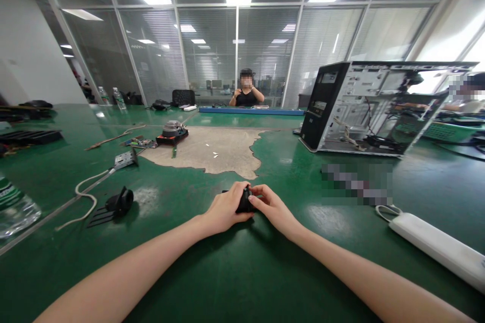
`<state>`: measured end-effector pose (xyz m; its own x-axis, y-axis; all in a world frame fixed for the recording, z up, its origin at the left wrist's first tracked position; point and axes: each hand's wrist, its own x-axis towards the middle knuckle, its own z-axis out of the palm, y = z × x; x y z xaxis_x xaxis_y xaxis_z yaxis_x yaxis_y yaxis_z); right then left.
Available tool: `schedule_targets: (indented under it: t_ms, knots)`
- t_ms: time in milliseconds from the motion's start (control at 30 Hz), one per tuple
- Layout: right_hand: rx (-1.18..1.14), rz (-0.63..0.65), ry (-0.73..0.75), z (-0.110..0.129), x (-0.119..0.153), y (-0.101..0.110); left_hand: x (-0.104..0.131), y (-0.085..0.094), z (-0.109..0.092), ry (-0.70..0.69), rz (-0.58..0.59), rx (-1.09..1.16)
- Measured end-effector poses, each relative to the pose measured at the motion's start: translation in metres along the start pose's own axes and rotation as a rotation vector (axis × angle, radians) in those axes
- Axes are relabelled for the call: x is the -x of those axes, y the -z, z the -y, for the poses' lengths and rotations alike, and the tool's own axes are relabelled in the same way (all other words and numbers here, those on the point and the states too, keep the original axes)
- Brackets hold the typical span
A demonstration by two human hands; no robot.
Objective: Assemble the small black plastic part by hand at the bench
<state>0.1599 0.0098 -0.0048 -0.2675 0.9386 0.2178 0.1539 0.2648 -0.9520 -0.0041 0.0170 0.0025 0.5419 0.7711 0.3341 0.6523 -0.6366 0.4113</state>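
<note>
A small black part [244,202] is between my two hands, low over the green table [235,272]. My left hand [227,207] wraps round it from the left, with the thumb along its near side. From the right, my right hand [271,204] grips the same part with thumb and fingers. Much of the part is hidden by my fingers, so its exact shape cannot be made out. Beyond my hands lies a bare, worn patch [227,151] of the tabletop.
An open computer case [329,111] stands at right, behind a white power strip [435,247]. At left are a black bracketed part [121,202], a metal box [125,159] and a water bottle [15,207]. A cooler [172,132] sits farther back. A person [247,93] sits opposite.
</note>
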Motion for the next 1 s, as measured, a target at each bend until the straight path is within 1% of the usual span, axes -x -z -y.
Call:
schedule_targets:
  t_ms: [100, 200, 433, 600, 700, 833, 1000]
  knots:
    - [0.003, 0.025, 0.012, 0.0014, 0.0016, 0.0009, -0.0004, 0.0009, 0.0, 0.001, 0.006, 0.002]
    - [-0.063, 0.072, 0.043, 0.0053, 0.004, 0.0012, -0.0007, 0.0016, -0.0008, -0.004, 0.014, -0.004]
    - [-0.076, 0.014, 0.031, 0.0052, 0.0026, -0.0001, -0.0006, 0.0011, -0.002, 0.003, 0.017, -0.004]
    - [-0.015, -0.002, 0.014, 0.0013, 0.0003, -0.0002, -0.0008, 0.0, -0.0004, 0.004, 0.019, -0.002]
    - [0.006, 0.024, 0.026, 0.0029, 0.0015, 0.0001, -0.0012, 0.0002, -0.0002, 0.009, 0.025, 0.001]
    - [-0.062, 0.085, 0.078, 0.0065, 0.0046, 0.0002, -0.0015, 0.0002, -0.0008, 0.021, 0.028, -0.002]
    - [-0.08, 0.038, 0.077, 0.0026, 0.0028, -0.0008, -0.0017, -0.0014, -0.0007, 0.027, 0.021, -0.024]
